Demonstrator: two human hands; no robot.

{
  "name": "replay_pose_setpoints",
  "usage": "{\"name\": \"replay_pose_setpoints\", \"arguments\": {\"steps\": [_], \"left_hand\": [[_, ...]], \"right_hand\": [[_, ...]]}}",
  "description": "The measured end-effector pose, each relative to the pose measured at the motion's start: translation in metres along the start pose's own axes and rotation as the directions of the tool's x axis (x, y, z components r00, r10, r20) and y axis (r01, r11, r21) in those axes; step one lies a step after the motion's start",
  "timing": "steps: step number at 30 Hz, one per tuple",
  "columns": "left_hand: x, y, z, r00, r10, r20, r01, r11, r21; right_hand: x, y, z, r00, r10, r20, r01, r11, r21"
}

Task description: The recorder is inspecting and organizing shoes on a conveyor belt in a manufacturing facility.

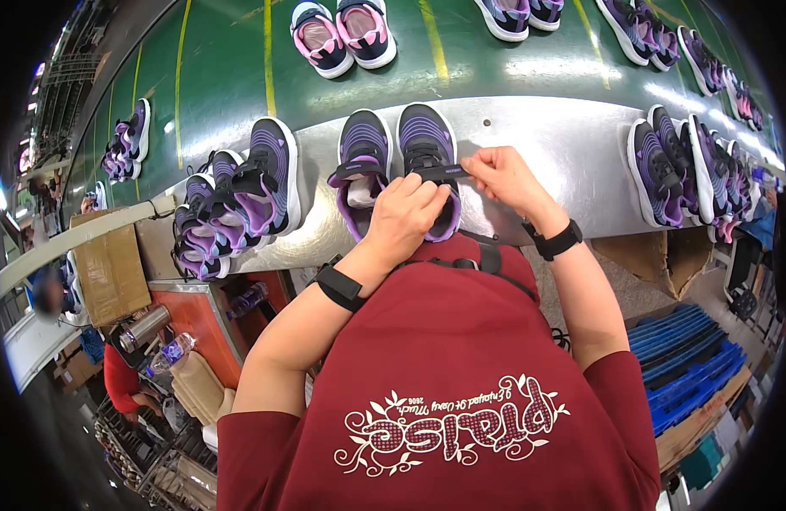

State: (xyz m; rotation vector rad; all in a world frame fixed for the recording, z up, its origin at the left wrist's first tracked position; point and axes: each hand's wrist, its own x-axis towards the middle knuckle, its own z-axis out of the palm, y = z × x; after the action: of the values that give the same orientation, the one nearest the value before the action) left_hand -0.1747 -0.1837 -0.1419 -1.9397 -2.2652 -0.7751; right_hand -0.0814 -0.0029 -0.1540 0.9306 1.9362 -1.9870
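Note:
A pair of black and purple sneakers with white soles stands on the metal ledge before me, toes pointing away. Over the right sneaker (pixel 425 134) a black strap (pixel 444 173) is stretched sideways. My right hand (pixel 502 177) pinches the strap's free right end between thumb and fingers. Curled over the same shoe's opening is my left hand (pixel 406 213), its fingertips beside the strap's left end; what lies under them is partly hidden. The left sneaker (pixel 365 140) stands close by, its collar partly covered by my left hand, with pale stuffing inside.
Several similar sneakers (pixel 269 170) crowd the ledge at left, and more sneakers (pixel 661 170) stand at right. Beyond the metal ledge (pixel 529 128) runs a green belt (pixel 223 77) with yellow lines, carrying further pairs. Blue pallets (pixel 682 358) lie low at right; a cardboard box (pixel 110 264) is at left.

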Motion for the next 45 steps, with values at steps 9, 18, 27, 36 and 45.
{"name": "replay_pose_setpoints", "arguments": {"steps": [9, 18, 27, 36, 45], "left_hand": [[0.001, -0.001, -0.001, 0.999, -0.029, 0.037, 0.03, 0.999, -0.033], [0.004, -0.002, -0.002, 0.995, -0.067, 0.077, 0.072, 0.995, -0.062], [-0.013, 0.004, -0.028, 0.987, -0.162, 0.006, 0.16, 0.966, -0.203], [-0.087, -0.035, -0.035, 0.64, -0.743, -0.197, 0.702, 0.669, -0.245], [-0.084, -0.045, -0.028, 0.601, -0.799, -0.005, 0.68, 0.515, -0.522]], "right_hand": [[-0.001, 0.043, 0.016, 1.0, 0.013, 0.016, -0.015, 0.987, 0.162], [-0.006, 0.059, 0.033, 0.972, 0.22, 0.08, -0.234, 0.926, 0.295], [-0.028, 0.039, 0.04, 0.829, -0.535, -0.162, 0.415, 0.783, -0.463], [-0.022, 0.031, 0.034, 0.899, -0.293, -0.326, 0.145, 0.901, -0.409], [-0.022, -0.024, 0.095, 0.825, -0.546, -0.143, 0.362, 0.706, -0.608]]}}
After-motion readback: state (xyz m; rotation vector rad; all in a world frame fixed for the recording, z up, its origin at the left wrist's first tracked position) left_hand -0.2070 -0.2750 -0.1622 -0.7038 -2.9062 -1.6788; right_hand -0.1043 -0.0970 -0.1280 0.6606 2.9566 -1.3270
